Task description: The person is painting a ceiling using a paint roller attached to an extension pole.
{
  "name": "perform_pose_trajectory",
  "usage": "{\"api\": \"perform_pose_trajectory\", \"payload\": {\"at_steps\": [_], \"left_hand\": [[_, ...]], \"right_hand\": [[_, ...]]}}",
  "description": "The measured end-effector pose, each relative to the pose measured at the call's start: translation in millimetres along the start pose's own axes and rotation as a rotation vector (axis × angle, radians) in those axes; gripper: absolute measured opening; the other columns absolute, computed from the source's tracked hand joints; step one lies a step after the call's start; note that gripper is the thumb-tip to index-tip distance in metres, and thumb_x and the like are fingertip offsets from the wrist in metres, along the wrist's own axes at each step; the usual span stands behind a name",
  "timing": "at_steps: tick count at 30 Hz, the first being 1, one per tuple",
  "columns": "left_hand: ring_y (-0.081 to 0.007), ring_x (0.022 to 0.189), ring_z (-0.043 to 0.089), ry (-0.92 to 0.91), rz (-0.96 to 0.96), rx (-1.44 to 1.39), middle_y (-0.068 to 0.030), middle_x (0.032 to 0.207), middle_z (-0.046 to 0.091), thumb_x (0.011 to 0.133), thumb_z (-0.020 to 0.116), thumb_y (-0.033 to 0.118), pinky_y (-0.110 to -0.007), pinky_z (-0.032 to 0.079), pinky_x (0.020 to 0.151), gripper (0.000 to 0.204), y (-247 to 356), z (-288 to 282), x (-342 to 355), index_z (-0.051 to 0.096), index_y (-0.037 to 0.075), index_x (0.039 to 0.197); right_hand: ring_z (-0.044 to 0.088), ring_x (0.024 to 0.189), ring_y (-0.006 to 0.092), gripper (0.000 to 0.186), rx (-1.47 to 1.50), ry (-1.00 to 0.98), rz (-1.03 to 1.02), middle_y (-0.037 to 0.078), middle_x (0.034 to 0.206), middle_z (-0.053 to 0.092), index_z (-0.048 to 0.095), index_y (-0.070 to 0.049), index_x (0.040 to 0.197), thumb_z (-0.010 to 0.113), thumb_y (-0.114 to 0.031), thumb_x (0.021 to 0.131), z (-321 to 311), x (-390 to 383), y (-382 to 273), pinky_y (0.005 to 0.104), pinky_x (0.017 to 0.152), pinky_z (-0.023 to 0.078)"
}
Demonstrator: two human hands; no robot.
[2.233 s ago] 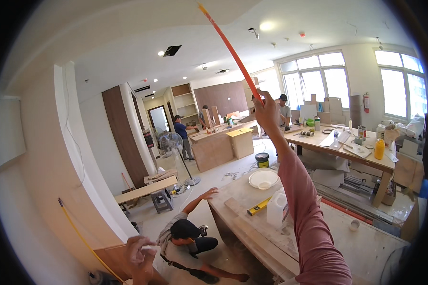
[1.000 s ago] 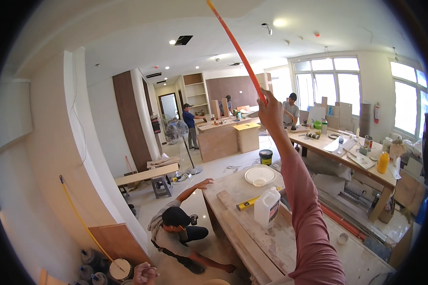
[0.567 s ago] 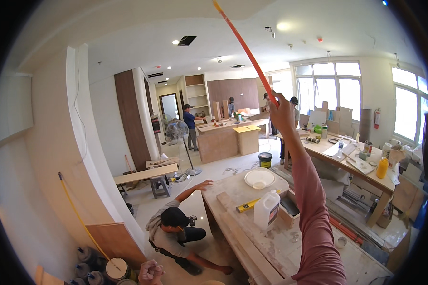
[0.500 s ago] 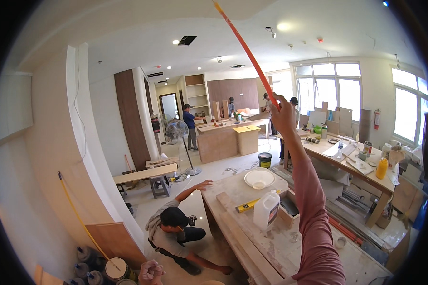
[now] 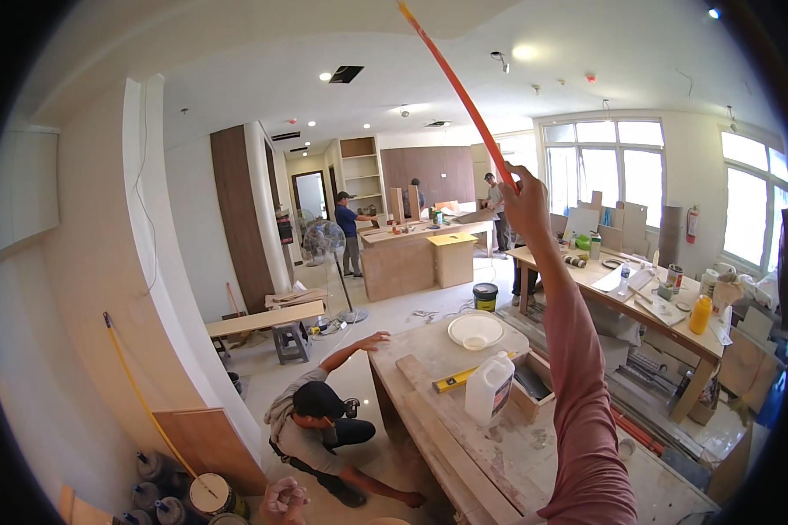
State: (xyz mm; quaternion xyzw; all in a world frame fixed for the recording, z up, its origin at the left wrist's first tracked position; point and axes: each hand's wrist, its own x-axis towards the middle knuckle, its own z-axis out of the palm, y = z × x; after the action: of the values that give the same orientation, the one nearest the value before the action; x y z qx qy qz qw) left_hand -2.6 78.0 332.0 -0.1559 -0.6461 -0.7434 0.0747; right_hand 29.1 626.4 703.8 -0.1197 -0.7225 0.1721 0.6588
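My right hand (image 5: 527, 203) is raised high, its fingers wrapped round the lower end of a long, thin orange pole (image 5: 460, 96). This pole slants up and left to a yellowish end near the ceiling, at the picture's upper edge. Low in the view, my left hand (image 5: 284, 501) has its fingers curled and looks dusty white; whether anything is in it is hidden. Beneath my right arm stands a dusty worktable (image 5: 451, 429). On it are a white plastic jug (image 5: 488, 390), a white basin (image 5: 475, 332), a yellow spirit level (image 5: 453, 380) and a wooden box (image 5: 532, 406).
A co-worker (image 5: 320, 424) crouches left of the worktable, one hand at its edge. Buckets (image 5: 210, 494) and a yellow pole (image 5: 153, 413) stand by the left wall. A fan (image 5: 325, 241) and a cluttered second table (image 5: 617, 300) stand farther back, with several people working.
My view has shifted slightly, and the orange pole remains in my right hand with little movement. People at the back have changed position; the crouching co-worker stays nearly the same.
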Motion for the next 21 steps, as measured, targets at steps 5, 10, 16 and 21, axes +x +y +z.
{"api": "perform_pose_trajectory", "payload": {"at_steps": [5,10,16,21], "left_hand": [[-0.0133,0.088,0.065,-0.025,-0.018,0.028,-0.0053,0.097,0.068,0.099,0.066,0.013,-0.028,0.055,0.076,0.016,5,4,0,0.066,0.001,0.109],[-0.0136,0.087,0.065,-0.013,0.017,0.012,-0.0051,0.098,0.068,0.099,0.068,0.019,-0.028,0.053,0.076,0.021,-4,0,-3,0.066,0.001,0.110],[-0.0134,0.087,0.065,0.026,-0.004,0.059,-0.0053,0.101,0.068,0.099,0.068,0.019,-0.028,0.054,0.076,0.025,-11,-12,-3,0.066,0.001,0.116],[-0.0131,0.085,0.064,0.025,-0.043,0.046,-0.0046,0.102,0.068,0.099,0.067,0.019,-0.028,0.054,0.075,0.023,-18,-15,-3,0.067,0.001,0.114]], "right_hand": [[0.072,0.085,0.0339,0.040,0.008,0.040,-0.049,0.023,0.094,0.073,0.064,-0.003,0.129,0.067,-0.013,0.090,13,22,11,0.0427,0.081,0.054],[0.074,0.087,0.0344,0.039,0.001,-0.023,0.159,0.026,0.107,0.072,0.065,-0.002,0.128,0.067,-0.012,0.090,14,-13,25,0.0406,0.081,0.057],[0.074,0.095,0.0362,0.038,0.006,0.117,-0.016,0.025,0.117,0.071,0.066,-0.003,0.128,0.067,-0.011,0.091,17,-35,14,0.0412,0.086,0.057],[0.075,0.089,0.0354,0.035,-0.087,0.174,-0.067,0.027,0.115,0.070,0.067,-0.004,0.125,0.066,-0.011,0.091,27,-45,10,0.0394,0.081,0.058]]}}
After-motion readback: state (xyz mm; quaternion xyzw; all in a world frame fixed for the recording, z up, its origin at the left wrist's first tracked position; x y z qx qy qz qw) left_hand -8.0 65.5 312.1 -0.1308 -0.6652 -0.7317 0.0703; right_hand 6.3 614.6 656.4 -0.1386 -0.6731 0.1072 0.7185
